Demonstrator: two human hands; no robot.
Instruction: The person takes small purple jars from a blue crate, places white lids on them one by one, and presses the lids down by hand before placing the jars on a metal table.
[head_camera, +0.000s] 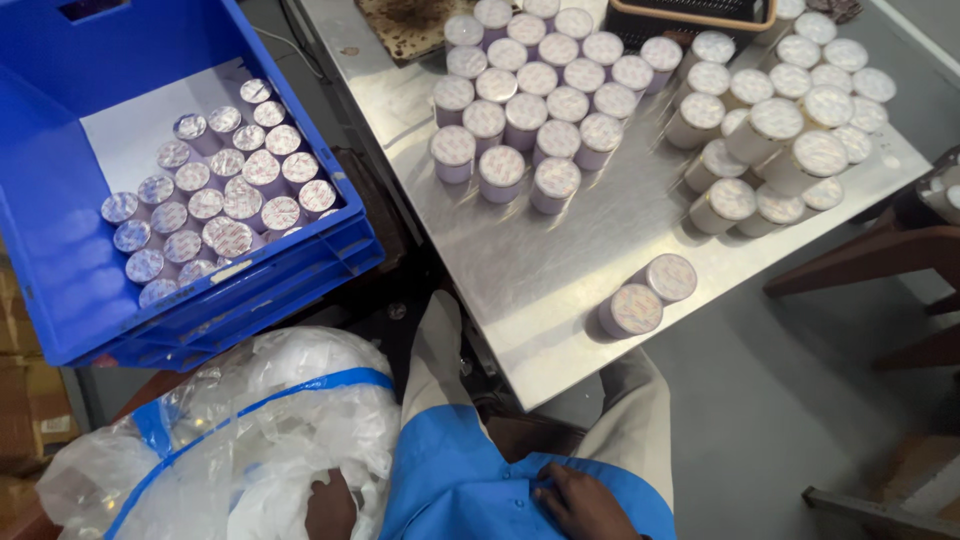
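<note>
Bare steel shows along the table (540, 270) near edge, around two lone cups (650, 295); crate (60, 200) of cups sits left; left hand (330, 510) rests on the plastic bag (250, 420), fingers hidden, grip unclear; right hand (585, 505) lies flat, spread on the blue shirt (450, 470), well apart from cups

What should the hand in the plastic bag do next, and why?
Probably draw the left hand back out of the clear plastic bag with whatever it grips. It is sunk into the bag, so its fingers are hidden, while the right hand rests on the blue shirt.
</note>
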